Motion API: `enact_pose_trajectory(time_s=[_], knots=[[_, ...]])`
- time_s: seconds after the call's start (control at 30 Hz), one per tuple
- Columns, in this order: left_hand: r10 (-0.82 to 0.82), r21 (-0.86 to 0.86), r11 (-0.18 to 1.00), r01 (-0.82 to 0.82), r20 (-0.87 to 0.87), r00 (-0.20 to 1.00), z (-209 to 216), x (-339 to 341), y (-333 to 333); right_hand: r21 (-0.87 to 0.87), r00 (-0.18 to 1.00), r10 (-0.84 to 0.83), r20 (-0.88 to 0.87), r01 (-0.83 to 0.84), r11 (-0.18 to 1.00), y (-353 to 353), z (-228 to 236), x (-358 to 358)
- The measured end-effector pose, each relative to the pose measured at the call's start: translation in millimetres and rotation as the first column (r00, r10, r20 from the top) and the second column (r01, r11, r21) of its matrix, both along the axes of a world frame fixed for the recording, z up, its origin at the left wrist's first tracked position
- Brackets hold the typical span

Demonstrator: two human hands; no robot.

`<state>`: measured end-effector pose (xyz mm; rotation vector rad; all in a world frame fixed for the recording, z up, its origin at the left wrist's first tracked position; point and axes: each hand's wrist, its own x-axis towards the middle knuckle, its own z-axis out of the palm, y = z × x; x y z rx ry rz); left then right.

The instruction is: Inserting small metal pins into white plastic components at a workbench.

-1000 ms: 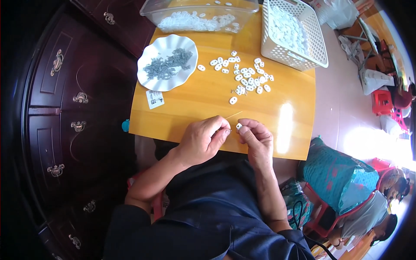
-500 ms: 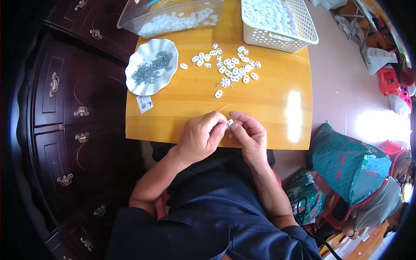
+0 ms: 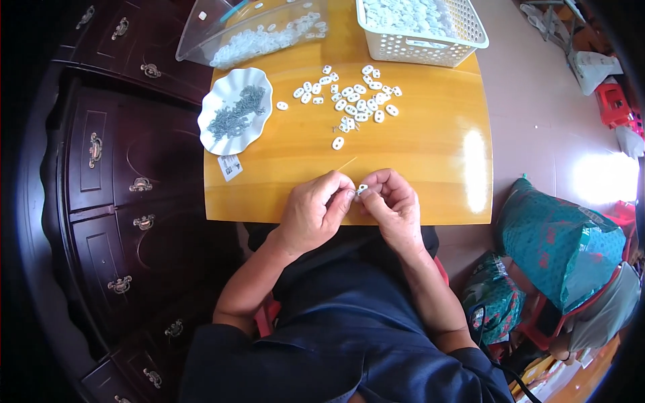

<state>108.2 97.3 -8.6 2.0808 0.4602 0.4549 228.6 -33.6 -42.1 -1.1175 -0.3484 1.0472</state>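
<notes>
Both hands meet above the near edge of the yellow wooden table (image 3: 423, 154). Between the thumb and fingers of my right hand (image 3: 396, 209) is a small white two-hole piece (image 3: 363, 188). My left hand (image 3: 316, 209) is pinched against its left side; whatever lies between those fingertips is too small to make out. Farther up the table, several similar white oval pieces (image 3: 351, 98) lie scattered, with a few tiny metal bits among them. To the left, a white wavy-rimmed dish (image 3: 213, 101) holds a heap of small grey metal parts (image 3: 238, 113).
A clear plastic bin (image 3: 201, 41) of translucent pieces stands at the far left, and a white perforated basket (image 3: 430, 50) of white pieces at the far right. Dark drawers (image 3: 101, 161) line the left. Teal bags (image 3: 561, 245) and another person's arm (image 3: 564, 342) are at right.
The white piece between my hands has tilted a little, and its holes face up more plainly. The whole view has shifted slightly; both hands keep their pinch.
</notes>
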Motion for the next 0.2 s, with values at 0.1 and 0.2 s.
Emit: enact_pose_trajectory(time_s=[0.1, 0.2], knots=[[-0.01, -0.001, 1.0, 0.01, -0.015, 1.0, 0.9, 0.5, 1.6, 0.031, 1.0, -0.014, -0.006, 0.014, 0.999, 0.2, -1.2, 0.8], [-0.011, 0.017, 1.0, 0.01, 0.005, 1.0, 1.8, 0.0, 2.2, -0.007, 1.0, -0.007, -0.01, 0.007, 1.0, 0.5, 2.8, 0.5]])
